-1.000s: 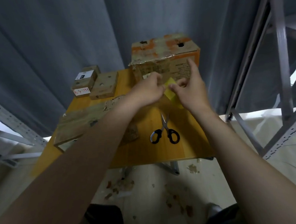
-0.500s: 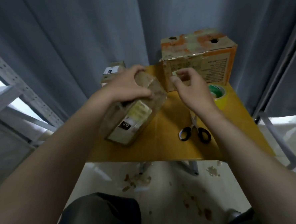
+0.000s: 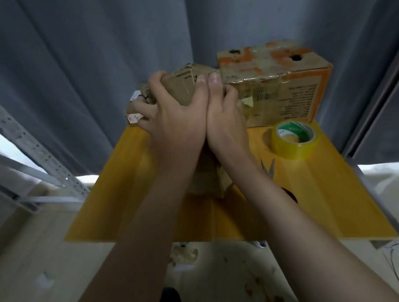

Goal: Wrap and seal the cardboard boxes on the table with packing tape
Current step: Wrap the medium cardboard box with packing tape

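Cardboard box #1, the big orange-patched one, sits on the yellow table just beyond the right hand's fingertips, touching nothing. Box #2, the brown oblong box, is the one in work: lifted off the table and tilted, far end up. Left hand has fingers curled over its top and left side. Right hand clamps its right side, thumb up along the top edge. The hands press against each other. Smaller labelled boxes peek out just left of the left fingers. Tape roll lies flat, near and to the right of the right hand. Scissors are just right of the right forearm, only the blade tips showing.

Likely step: orienting and squeezing box #2 shut before taping; can't tell if it carries any tape. Next move probably needs it set down, left hand pinning the flaps, right hand freed for the roll.
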Demonstrator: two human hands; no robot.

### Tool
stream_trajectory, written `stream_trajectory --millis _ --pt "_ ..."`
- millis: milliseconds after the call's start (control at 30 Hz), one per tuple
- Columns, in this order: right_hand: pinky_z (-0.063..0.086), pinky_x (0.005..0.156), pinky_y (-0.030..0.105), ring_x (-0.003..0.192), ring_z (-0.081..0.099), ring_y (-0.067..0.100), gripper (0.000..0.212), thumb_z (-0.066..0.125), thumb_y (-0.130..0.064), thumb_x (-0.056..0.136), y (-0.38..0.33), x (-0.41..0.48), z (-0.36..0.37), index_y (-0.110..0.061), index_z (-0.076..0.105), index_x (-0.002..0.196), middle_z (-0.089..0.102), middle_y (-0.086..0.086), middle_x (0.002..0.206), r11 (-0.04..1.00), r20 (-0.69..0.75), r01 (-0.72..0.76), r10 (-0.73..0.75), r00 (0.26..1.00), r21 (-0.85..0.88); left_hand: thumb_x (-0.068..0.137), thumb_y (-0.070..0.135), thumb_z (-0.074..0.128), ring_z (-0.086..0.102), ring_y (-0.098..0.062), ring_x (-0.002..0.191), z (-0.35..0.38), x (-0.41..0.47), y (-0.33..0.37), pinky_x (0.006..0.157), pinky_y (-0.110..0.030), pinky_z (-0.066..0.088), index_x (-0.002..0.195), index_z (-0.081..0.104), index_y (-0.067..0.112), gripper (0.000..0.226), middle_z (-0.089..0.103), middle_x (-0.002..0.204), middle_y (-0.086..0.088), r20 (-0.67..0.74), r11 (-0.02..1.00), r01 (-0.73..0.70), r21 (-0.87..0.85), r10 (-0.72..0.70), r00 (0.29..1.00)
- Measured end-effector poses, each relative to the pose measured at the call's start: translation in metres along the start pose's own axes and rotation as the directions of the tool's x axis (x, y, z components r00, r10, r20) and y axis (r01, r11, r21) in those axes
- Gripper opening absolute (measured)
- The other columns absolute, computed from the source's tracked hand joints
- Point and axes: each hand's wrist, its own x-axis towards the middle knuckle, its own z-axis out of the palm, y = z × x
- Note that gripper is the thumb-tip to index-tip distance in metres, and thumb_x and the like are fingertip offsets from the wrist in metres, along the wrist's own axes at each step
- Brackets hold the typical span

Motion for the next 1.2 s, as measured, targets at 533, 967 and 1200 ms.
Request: stream_trajectory --millis 533,967,1200 --pt "0.043 0.058 0.046 0.062 0.054 0.016 0.032 0.046 -0.024 0.11 0.045 0.043 -0.009 -0.002 0.061 0.092 0.061 0.003 0.072 0.923 -0.202 0.383 -0.382 0.902 -0.037 0.079 0.066 0.059 0.056 0.002 0.102 -0.02 0.019 -0.023 0.066 0.001 0.043 0.124 0.053 0.044 0.051 0.044 0.131 0.005 0.118 0.97 -0.088 -0.229 0.117 0.986" --pt "0.04 0.114 0.027 0.129 0.051 -0.009 0.066 0.02 -0.069 0.105 0.03 0.04 -0.011 -0.033 0.051 0.15 0.053 -0.02 0.147 0.988 0.28 -0.051 0.007 0.96 0.149 0.087 0.05 0.061 0.069 0.005 0.096 -0.033 0.027 -0.048 0.073 -0.012 0.053 0.145 0.043 0.022 0.067 0.063 0.123 0.001 0.163 0.897 -0.036 -0.441 0.119 0.979" --pt "0.033 0.117 0.048 0.137 0.042 0.02 0.047 0.028 -0.059 0.108 0.017 0.026 -0.005 -0.029 0.043 0.141 0.046 0.002 0.146 0.991 0.105 0.061 -0.073 0.992 0.116 0.103 0.035 0.056 0.053 0.01 0.114 -0.024 0.016 -0.034 0.09 -0.005 0.044 0.148 0.045 0.025 0.048 0.041 0.137 -0.005 0.024 0.926 -0.307 -0.22 0.32 0.947"
